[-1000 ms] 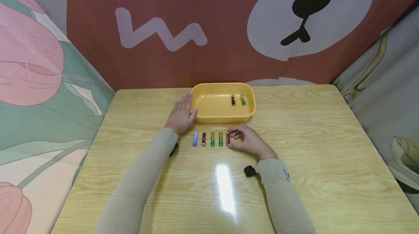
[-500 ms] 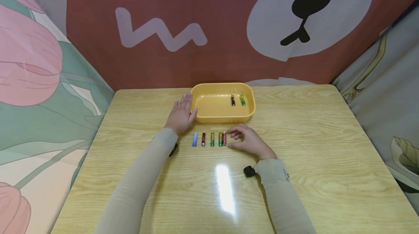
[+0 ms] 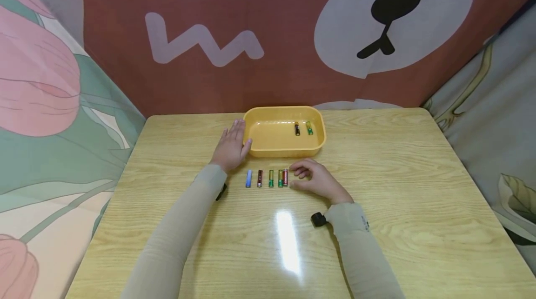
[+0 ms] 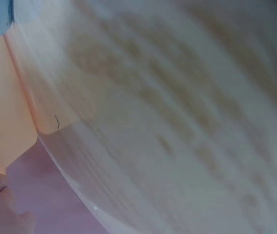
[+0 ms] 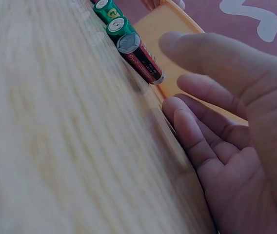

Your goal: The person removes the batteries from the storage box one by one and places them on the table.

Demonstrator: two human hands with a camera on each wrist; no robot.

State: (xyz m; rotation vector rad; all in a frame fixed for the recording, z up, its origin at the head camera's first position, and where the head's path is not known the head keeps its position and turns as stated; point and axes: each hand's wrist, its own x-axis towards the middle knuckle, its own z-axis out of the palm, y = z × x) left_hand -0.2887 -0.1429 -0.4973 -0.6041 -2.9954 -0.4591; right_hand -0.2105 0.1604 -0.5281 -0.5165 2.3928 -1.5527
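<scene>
My left hand [image 3: 229, 149] lies with straight fingers against the left side of a yellow plastic tray [image 3: 284, 153]. In front of the tray several batteries stretch across the table in a row: a blue one [image 3: 249, 178], a dark red one [image 3: 260, 178], a green one [image 3: 271, 178], then a second green battery [image 3: 280, 178] with a red battery [image 3: 285, 177] right beside it. Just right of that red battery my right hand [image 3: 319, 181] rests at the table, fingers loosely bent and holding nothing. The right wrist view shows the red-and-black battery [image 5: 141, 61] beyond the thumb tip.
Inside the tray, toward its right end, lie a black battery [image 3: 297, 129] and a green-and-yellow battery [image 3: 309, 128]. The wooden table [image 3: 398, 187] backs onto a brown printed cloth [image 3: 284, 80]. Patterned cloths hang at both sides.
The red battery has shifted left, out from between the right fingertips, to lie beside the green one. My left hand has stayed at the tray.
</scene>
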